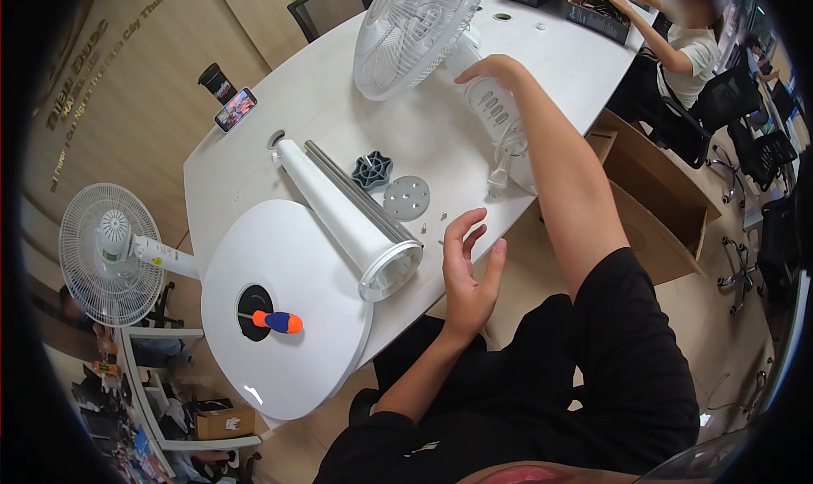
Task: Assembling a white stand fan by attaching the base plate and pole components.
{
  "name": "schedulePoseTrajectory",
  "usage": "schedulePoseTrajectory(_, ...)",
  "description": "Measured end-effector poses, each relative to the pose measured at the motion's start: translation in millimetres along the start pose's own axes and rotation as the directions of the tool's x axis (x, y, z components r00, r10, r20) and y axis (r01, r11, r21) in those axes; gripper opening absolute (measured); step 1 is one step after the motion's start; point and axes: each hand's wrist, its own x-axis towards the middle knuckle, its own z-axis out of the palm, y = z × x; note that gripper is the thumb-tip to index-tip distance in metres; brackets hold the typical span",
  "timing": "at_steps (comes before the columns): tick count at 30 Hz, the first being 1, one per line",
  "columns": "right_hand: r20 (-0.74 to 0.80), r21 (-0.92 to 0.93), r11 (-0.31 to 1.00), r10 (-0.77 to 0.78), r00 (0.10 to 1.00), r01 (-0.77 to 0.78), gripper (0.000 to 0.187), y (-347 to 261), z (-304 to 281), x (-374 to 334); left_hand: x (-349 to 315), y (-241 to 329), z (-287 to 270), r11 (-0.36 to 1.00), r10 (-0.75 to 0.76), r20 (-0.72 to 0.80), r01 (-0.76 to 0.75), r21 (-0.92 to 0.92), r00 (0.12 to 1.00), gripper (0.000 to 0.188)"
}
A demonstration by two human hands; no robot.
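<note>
At the far side of the table, my right hand [495,69] is closed around the neck of a white fan head unit [415,39], just above its control panel with a row of oval buttons. A bundled white cord with a plug [500,175] hangs by that panel. My left hand [471,282] is off the table's near edge, fingers apart and holding nothing. Closest to it are small screws [444,216], a round grey metal plate [406,198] and a dark star-shaped knob [371,171]. A white tapered tube [330,209] lies beside a metal pole [356,192].
A round white base [292,365] overlaps the table's near left, an orange-and-blue screwdriver [278,321] at its dark centre. A phone [235,110] leans on a black cup [215,82]. Another fan [110,251] stands left. A cardboard box [652,221] sits right; a person [690,44] handles a box beyond.
</note>
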Motion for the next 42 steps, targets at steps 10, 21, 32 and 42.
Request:
schedulePoseTrajectory(10, 0.179, 0.391, 0.902, 0.122, 0.976, -0.184, 0.05, 42, -20, -67, -12, 14, -10, 0.995, -0.032, 0.081, 0.039, -0.091, 0.996, 0.052)
schedulePoseTrajectory(21, 0.046, 0.56, 0.828, -0.002, 0.999, -0.025, 0.042, 116, -27, -202, -2, -31, 18, 0.387, -0.424, 0.497, 0.648, -0.656, 0.757, 0.095)
schedulePoseTrajectory(32, -0.021, 0.684, 0.729, 0.016, 1.0, 0.002, 0.048, 173, -26, -340, -15, -67, 54, -0.026, -0.108, 0.47, 0.47, -0.882, 0.876, 0.114)
schedulePoseTrajectory(42, -0.215, 0.645, 0.761, 0.089, 0.973, 0.073, 0.055, 275, -56, -493, -48, -42, 72, 0.007, -0.096, 0.456, 0.459, -0.889, 0.885, 0.098)
